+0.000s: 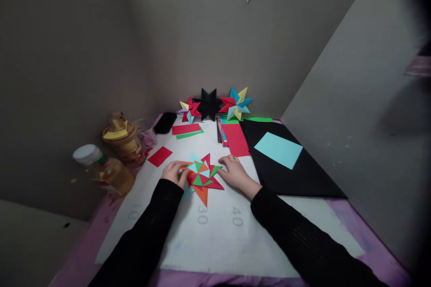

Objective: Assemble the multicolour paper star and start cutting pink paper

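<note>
A multicoloured paper star (203, 176) in red, orange, green and light blue lies on the white mat (218, 233). My left hand (175, 172) grips its left edge, fingers curled on the paper. At the star's right edge rests my right hand (235, 173), fingers bent and touching a green point. Both arms wear black sleeves.
Three finished paper stars (210, 105) lean on the back wall. Red and green paper pieces (186, 130), a red sheet (235, 140), a small red piece (160, 156), and a black sheet (296, 175) bearing light blue paper (279, 150) lie around. Bottles (107, 170) and a jar (123, 141) stand left, beside a black case (164, 122).
</note>
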A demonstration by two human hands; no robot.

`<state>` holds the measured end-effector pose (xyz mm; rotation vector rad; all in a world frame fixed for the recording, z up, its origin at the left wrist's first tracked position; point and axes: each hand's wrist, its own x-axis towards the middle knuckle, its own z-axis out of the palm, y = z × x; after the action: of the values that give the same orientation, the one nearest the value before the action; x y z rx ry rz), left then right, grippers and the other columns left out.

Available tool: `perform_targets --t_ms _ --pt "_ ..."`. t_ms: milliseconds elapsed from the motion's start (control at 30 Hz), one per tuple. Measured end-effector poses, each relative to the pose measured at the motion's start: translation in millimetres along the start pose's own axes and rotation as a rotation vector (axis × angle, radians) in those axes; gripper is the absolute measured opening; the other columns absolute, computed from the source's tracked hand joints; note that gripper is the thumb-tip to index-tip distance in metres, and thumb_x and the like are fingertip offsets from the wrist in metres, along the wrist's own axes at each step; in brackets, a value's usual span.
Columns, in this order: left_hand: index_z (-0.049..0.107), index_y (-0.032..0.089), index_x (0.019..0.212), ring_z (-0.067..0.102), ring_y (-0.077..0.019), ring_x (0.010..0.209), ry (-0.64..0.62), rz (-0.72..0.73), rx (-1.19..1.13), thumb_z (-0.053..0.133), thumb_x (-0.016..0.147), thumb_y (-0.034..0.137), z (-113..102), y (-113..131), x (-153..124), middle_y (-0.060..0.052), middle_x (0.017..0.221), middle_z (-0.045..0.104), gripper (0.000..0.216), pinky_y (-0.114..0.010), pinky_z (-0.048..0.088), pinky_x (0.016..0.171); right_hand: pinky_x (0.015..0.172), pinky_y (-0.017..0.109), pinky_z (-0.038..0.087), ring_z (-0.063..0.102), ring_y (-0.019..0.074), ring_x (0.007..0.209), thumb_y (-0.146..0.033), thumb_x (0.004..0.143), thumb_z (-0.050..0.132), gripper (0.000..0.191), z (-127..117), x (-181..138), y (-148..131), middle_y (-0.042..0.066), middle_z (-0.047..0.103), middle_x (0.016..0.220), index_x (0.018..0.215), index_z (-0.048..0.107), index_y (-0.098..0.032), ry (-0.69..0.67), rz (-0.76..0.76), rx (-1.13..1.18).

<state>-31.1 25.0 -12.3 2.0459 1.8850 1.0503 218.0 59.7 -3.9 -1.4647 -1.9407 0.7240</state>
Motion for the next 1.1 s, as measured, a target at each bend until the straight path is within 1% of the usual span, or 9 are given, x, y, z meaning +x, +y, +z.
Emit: perform_targets --t_ms 133,300,467,633,700,767,833,1000,1100 --pt "0.070 0.022 0.092 0.060 -0.0286 0.094 -0.055 -0.006 0.045 0.071 0.062 0.028 0.2 -7.8 -21.4 -0.007 0.098 0.063 0.031 -0.041 0.050 0.084 0.078 0.032 0.037 0.051 0.0224 0.087 -0.018 0.060 0.070 0.019 -4.0 6.2 -5.4 0.005 0.056 0.084 0.074 0.059 -0.018 -0.054 0.056 0.024" --pt "0.059 0.019 0.119 0.056 -0.0323 0.107 -0.069 -0.026 0.025 0.069 0.064 0.029 7.6 -13.9 -25.1 -0.012 0.117 0.056 0.057 -0.045 0.046 0.092 0.056 0.024 0.036 0.051 0.0144 0.061 -0.018 0.060 0.067 0.018 -5.7 1.8 -13.9 -0.002 0.054 0.062 0.068 0.051 -0.020 -0.102 0.137 0.222" --pt "0.048 0.017 0.130 0.059 -0.0307 0.106 0.005 -0.124 -0.353 0.071 0.061 0.032 7.4 -18.7 -21.4 -0.016 0.125 0.052 0.074 -0.044 0.049 0.087 0.042 0.021 0.035 0.051 0.0113 0.043 -0.037 0.074 0.057 0.020 0.4 -3.6 -23.5 -0.006 0.052 0.052 0.080 0.046 -0.021 -0.040 0.204 0.553" --pt "0.046 0.019 0.126 0.058 -0.0294 0.112 0.121 -0.409 -0.838 0.076 0.058 0.042 -10.0 -6.8 7.4 -0.019 0.133 0.050 0.078 -0.039 0.050 0.084 0.058 0.026 0.049 0.058 0.0113 0.053 -0.047 0.070 0.065 0.040 -20.6 12.2 -37.7 -0.005 0.057 0.064 0.097 0.051 -0.021 0.133 0.125 0.789" --pt "0.052 0.017 0.119 0.064 -0.0261 0.103 0.058 -0.455 -0.967 0.079 0.054 0.043 -21.7 3.4 27.5 -0.017 0.121 0.061 0.076 -0.033 0.053 0.077 0.061 0.028 0.051 0.058 0.0111 0.055 -0.048 0.067 0.068 0.042 -32.4 22.3 -45.6 -0.005 0.058 0.064 0.095 0.054 -0.021 0.173 0.096 0.831" --pt "0.062 0.014 0.104 0.070 -0.0222 0.080 -0.001 -0.467 -0.991 0.080 0.054 0.045 -33.3 14.3 48.3 -0.012 0.093 0.071 0.061 -0.030 0.055 0.064 0.062 0.027 0.052 0.058 0.0108 0.055 -0.049 0.067 0.069 0.042 -42.1 32.5 -52.6 -0.005 0.059 0.064 0.094 0.054 -0.021 0.214 0.077 0.849" --pt "0.065 0.013 0.088 0.070 -0.0196 0.065 -0.028 -0.465 -0.982 0.082 0.052 0.040 -42.6 23.7 67.1 -0.007 0.071 0.071 0.049 -0.026 0.054 0.054 0.059 0.026 0.052 0.059 0.0112 0.055 -0.050 0.067 0.068 0.041 -49.8 41.6 -56.8 -0.004 0.060 0.063 0.093 0.055 -0.021 0.240 0.067 0.839" --pt "0.065 0.015 0.076 0.068 -0.0163 0.054 -0.017 -0.430 -0.964 0.084 0.053 0.030 -49.8 35.9 100.8 -0.003 0.058 0.069 0.033 -0.021 0.049 0.045 0.034 0.019 0.037 0.052 0.0109 0.036 -0.047 0.062 0.074 0.035 -66.1 53.2 -53.6 0.000 0.060 0.047 0.069 0.059 -0.016 0.160 0.102 0.728" --pt "0.065 0.015 0.067 0.062 -0.0136 0.044 -0.027 -0.407 -0.945 0.083 0.053 0.031 -46.7 37.2 113.7 -0.001 0.049 0.065 0.028 -0.018 0.044 0.038 0.029 0.018 0.030 0.044 0.0082 0.028 -0.048 0.064 0.072 0.034 -74.3 54.0 -47.6 -0.002 0.057 0.041 0.064 0.058 -0.017 0.151 0.139 0.697"
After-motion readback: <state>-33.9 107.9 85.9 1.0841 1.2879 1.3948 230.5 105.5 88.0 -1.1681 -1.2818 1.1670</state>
